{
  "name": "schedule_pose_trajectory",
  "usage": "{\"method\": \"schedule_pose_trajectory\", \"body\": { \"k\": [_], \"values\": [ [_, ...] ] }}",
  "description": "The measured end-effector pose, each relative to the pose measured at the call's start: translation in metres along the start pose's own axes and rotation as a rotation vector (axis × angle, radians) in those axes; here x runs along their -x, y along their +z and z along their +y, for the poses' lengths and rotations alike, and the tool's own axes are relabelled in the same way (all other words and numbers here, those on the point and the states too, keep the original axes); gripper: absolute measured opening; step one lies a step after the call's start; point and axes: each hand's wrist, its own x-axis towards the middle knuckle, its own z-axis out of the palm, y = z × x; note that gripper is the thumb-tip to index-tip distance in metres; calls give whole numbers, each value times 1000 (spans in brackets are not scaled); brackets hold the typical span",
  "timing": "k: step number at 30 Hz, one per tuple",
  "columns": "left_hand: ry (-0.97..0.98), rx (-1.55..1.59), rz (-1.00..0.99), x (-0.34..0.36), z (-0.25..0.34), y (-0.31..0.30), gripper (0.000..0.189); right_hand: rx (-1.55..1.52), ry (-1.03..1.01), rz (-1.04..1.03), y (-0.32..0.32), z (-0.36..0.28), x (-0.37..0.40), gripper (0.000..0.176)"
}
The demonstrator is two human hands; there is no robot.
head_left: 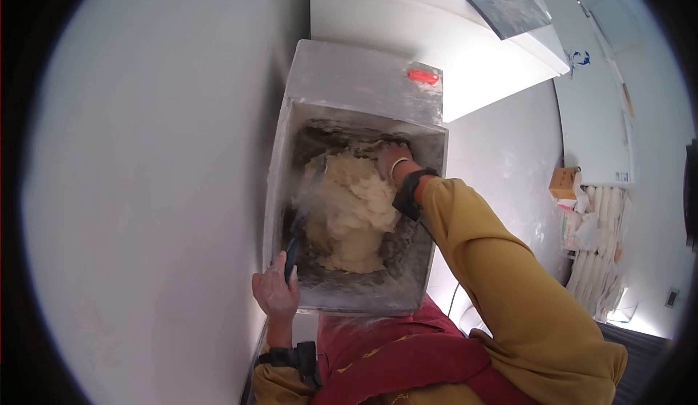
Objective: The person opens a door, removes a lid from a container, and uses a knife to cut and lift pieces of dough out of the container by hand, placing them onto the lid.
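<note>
A large, pale lump of dough (352, 209) lies in a deep metal bin (349, 299) with floury walls. My left hand (276, 289), dusted with flour, is at the bin's near left edge, its fingers closed round the dark handle of a tool (291, 256). The tool's blade seems to reach up along the left side of the dough, but it is blurred. My right hand (393, 159) is inside the bin at the far right edge of the dough; its fingertips are hidden against the dough and the wall.
Behind the bin's opening, a metal top (356, 74) carries a red object (422, 77). A white cabinet (436, 49) stands beyond it. A plain wall (160, 172) is close on the left. At the right are a cardboard box (563, 183) and stacked white bags (596, 245).
</note>
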Motion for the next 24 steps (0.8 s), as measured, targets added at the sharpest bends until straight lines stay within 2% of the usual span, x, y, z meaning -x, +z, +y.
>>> {"method": "schedule_pose_trajectory", "body": {
  "k": [4, 7, 10, 13, 16, 19, 22, 24],
  "values": [
    [-1, 4, 3, 1, -2, 4, 39, 19, 38, -123, -13, -4, -8, 38],
    [-19, 22, -17, -1, 0, 2, 40, -39, 177, -154, -10, -14, -23, 35],
    [-27, 34, -46, 0, -2, 0, 39, -73, 238, -214, -22, -21, -24, 48],
    [-30, 46, -51, 0, 0, -2, 39, -140, 175, -233, -31, -15, -19, 58],
    [-23, 21, -36, -2, 0, -1, 41, 143, -126, -509, -71, -16, 10, 39],
    [-13, 14, -40, -2, 0, 0, 41, 25, -338, -153, -14, -5, -11, 48],
    [-8, 26, -47, -1, -1, -1, 40, -119, -382, -11, 26, 1, -31, 48],
    [-21, 35, -72, 0, 0, -1, 36, 26, -445, -20, 31, 2, -40, 46]
  ]
}}
